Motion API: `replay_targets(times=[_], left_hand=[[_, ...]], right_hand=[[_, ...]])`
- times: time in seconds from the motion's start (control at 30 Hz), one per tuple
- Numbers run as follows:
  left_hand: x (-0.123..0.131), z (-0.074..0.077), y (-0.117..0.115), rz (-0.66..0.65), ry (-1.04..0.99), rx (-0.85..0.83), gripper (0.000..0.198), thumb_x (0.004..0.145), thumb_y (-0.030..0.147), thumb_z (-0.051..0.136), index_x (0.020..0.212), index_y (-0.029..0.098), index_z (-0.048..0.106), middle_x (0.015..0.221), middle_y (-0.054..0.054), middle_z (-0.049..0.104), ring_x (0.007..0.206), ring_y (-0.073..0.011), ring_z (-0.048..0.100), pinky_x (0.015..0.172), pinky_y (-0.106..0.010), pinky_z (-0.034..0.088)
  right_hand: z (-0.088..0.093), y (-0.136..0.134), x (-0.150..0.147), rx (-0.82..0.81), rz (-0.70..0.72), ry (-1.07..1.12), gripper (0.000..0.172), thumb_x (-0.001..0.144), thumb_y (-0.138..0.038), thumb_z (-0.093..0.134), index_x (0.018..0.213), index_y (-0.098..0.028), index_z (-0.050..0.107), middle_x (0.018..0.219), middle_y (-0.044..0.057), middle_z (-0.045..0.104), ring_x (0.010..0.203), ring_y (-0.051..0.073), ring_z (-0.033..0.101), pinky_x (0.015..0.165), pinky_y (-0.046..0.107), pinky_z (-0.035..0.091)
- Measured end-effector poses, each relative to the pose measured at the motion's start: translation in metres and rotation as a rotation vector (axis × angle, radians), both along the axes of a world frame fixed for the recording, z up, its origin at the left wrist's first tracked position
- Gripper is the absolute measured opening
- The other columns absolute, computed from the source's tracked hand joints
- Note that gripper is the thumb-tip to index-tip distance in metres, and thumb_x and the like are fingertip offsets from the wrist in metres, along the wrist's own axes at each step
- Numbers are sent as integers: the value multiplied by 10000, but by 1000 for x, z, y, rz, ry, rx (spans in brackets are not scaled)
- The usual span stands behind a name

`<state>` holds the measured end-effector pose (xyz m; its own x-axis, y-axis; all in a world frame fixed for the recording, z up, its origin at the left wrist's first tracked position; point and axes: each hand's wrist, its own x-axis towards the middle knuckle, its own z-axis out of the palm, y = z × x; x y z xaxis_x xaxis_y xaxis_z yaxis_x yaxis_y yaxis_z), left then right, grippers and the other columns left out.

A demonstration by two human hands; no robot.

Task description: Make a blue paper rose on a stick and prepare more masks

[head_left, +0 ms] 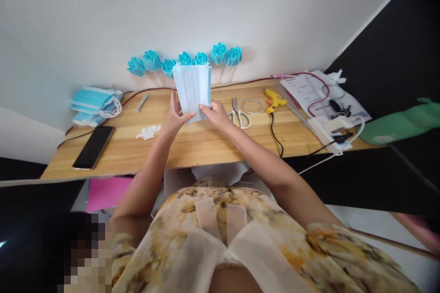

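Observation:
A stack of pale blue face masks (193, 87) stands upright between my two hands, over the middle of the table. My left hand (174, 116) grips its lower left side, thumb across the front. At the lower right, my right hand (215, 113) pinches the stack with its thumb in front; the other fingers are partly hidden behind it. Just behind the masks, several blue flowers (219, 53) on thin sticks lean against the wall, some partly covered by the stack. White-handled scissors (239, 114) lie right of my right hand. Small white scraps (149, 132) lie left of my left hand.
More blue masks (94, 105) are piled at the far left, near a black phone (94, 147) and a small grey tool (141, 102). To the right are a wire ring (252, 106), a yellow glue gun (275, 100), papers (309, 94), a power strip (330, 132) and a green bottle (402, 123).

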<state>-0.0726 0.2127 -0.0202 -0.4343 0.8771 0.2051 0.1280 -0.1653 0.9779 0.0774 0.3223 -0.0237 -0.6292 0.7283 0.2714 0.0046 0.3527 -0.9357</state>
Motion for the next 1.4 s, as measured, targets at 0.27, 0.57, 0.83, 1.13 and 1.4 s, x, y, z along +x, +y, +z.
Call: replay_targets(times=[0.27, 0.57, 0.83, 1.13, 1.4], left_hand=[[-16, 5, 46, 51, -153, -71, 630, 541, 515, 945, 989, 145, 701, 1064, -126, 783, 1148, -386, 716, 1001, -492, 611], [-25, -21, 60, -61, -282, -208, 490, 640, 370, 894, 1037, 146, 712, 1140, -152, 780, 1146, -382, 727, 1060, -567, 591], [-18, -31, 46, -122, -337, -246, 649, 583, 504, 947, 1066, 133, 722, 1082, -144, 800, 1080, -370, 742, 1016, -542, 603], [-22, -23, 37, -130, -373, -189, 760, 565, 593, 956, 1112, 128, 707, 1165, -155, 787, 1133, -372, 721, 1039, -523, 569], [-10, -21, 36, -253, -368, -146, 578, 706, 441, 908, 1148, 127, 709, 1194, -161, 775, 1119, -344, 726, 1014, -496, 574]], right_hand=[[-1, 0, 27, 95, 19, -112, 376, 909, -510, 557, 902, -165, 705, 812, 24, 681, 775, 188, 636, 720, 279, 459], [-3, 7, 111, 584, -330, -718, 400, 993, -266, 513, 1323, -158, 712, 1249, 173, 742, 1160, 342, 642, 1035, 464, 490], [-18, 14, 104, 568, -330, -813, 399, 920, -245, 602, 1285, -156, 736, 1385, 160, 692, 1216, 380, 600, 1035, 493, 504], [-2, 41, 114, 501, -352, -969, 423, 926, -234, 569, 1315, -153, 713, 1399, 166, 690, 1269, 378, 608, 1070, 515, 492], [11, 30, 38, -187, 55, -169, 671, 902, -700, 602, 1394, -244, 626, 1378, 114, 717, 1271, 308, 663, 1062, 494, 550]])
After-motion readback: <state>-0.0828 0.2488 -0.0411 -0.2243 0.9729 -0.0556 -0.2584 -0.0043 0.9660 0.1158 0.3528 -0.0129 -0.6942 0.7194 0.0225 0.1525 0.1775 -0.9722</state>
